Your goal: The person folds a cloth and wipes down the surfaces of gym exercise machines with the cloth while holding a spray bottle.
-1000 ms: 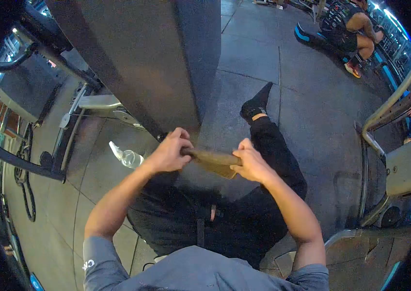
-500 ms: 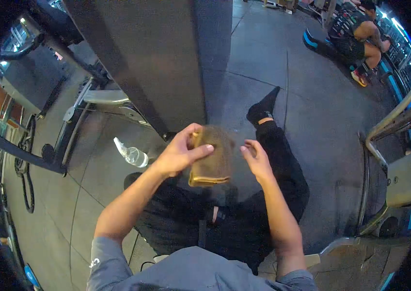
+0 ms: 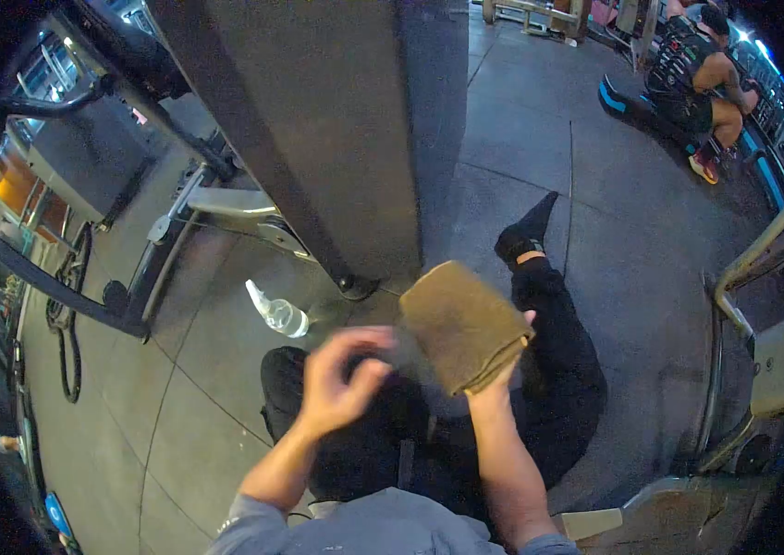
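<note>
A folded brown cloth point(image 3: 466, 324) lies over my right hand point(image 3: 496, 381), which holds it from below; most of those fingers are hidden behind it. To the left of the cloth, my left hand point(image 3: 346, 379) is empty, its fingers curved and apart, slightly blurred. On the floor beyond my left knee lies a clear spray bottle point(image 3: 283, 317) with a white nozzle, tipped on its side.
A large dark pillar point(image 3: 318, 139) rises just in front. Gym machine frames stand at the left point(image 3: 147, 268) and right point(image 3: 766, 250). My leg in black trousers point(image 3: 554, 342) stretches forward. A person point(image 3: 697, 88) sits on equipment at the upper right.
The cloth has passed from my left hand to my right hand and moved right, turning on a slant. My left hand has let go and moved down a little.
</note>
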`<action>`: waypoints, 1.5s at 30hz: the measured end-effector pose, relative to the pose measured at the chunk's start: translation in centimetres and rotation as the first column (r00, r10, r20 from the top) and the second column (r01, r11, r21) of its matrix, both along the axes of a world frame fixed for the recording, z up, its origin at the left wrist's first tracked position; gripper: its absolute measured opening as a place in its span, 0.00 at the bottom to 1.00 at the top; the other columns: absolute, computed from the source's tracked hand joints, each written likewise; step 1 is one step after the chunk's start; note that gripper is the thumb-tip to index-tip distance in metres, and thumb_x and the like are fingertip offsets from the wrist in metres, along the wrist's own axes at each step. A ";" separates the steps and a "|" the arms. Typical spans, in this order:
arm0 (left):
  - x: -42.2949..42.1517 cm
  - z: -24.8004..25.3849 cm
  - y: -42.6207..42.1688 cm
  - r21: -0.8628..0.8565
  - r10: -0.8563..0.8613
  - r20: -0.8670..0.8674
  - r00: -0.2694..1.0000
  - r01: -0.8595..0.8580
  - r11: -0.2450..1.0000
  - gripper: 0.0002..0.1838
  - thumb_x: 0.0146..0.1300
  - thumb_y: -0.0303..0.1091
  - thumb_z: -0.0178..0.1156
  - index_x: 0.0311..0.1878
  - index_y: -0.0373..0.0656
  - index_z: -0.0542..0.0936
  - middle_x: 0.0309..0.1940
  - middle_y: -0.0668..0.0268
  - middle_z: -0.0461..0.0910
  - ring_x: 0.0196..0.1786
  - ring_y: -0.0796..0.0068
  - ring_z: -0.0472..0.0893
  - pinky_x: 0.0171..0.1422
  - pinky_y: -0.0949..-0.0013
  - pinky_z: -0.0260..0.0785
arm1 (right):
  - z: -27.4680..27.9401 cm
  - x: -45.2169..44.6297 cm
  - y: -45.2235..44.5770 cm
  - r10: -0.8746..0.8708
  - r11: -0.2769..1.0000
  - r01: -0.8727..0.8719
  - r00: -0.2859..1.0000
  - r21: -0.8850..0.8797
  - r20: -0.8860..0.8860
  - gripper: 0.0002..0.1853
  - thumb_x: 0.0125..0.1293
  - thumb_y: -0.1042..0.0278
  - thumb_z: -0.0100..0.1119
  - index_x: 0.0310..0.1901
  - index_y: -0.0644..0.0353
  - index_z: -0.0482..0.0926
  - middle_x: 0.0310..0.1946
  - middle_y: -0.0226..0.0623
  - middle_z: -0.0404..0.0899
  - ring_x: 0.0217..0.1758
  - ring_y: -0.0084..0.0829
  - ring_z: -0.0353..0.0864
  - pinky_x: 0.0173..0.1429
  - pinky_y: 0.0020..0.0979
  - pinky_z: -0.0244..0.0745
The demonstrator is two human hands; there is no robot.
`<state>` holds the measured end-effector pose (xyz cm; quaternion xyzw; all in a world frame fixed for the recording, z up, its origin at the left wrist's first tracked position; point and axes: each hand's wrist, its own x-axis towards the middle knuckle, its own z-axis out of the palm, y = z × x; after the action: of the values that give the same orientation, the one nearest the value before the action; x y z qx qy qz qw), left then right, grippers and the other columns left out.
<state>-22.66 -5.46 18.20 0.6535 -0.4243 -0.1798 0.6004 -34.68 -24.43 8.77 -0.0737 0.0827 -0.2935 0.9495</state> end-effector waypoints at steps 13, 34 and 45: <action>19.9 -14.8 12.8 0.182 0.532 0.424 0.733 -0.645 0.743 0.47 0.50 0.41 0.79 0.70 0.40 0.64 0.62 0.54 0.74 0.66 0.61 0.72 0.68 0.60 0.65 | 14.9 8.7 -7.6 -0.225 0.698 0.450 0.876 -0.557 0.426 0.39 0.70 0.33 0.49 0.70 0.56 0.65 0.66 0.42 0.70 0.66 0.42 0.73 0.67 0.47 0.71; 22.9 -18.6 8.7 0.104 0.612 0.177 0.771 -0.633 0.767 0.24 0.61 0.33 0.69 0.60 0.39 0.79 0.50 0.60 0.85 0.53 0.67 0.84 0.59 0.64 0.73 | 9.2 23.4 -5.0 -0.480 -0.876 -0.184 0.247 -0.445 0.842 0.43 0.67 0.32 0.51 0.76 0.51 0.58 0.78 0.43 0.54 0.79 0.68 0.42 0.74 0.73 0.36; 23.7 -19.3 7.6 0.097 0.767 -0.087 0.636 -0.761 0.641 0.19 0.54 0.30 0.73 0.49 0.35 0.82 0.36 0.63 0.85 0.39 0.76 0.82 0.46 0.67 0.75 | 31.5 26.3 2.6 -0.380 -0.918 -0.027 0.347 -0.395 0.858 0.38 0.67 0.45 0.53 0.72 0.61 0.65 0.75 0.49 0.58 0.78 0.68 0.47 0.75 0.74 0.36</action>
<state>1.01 2.09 -1.14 0.7746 -0.0668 0.0412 0.6276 -8.43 -21.81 40.24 -0.7672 -0.0621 -0.6329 -0.0833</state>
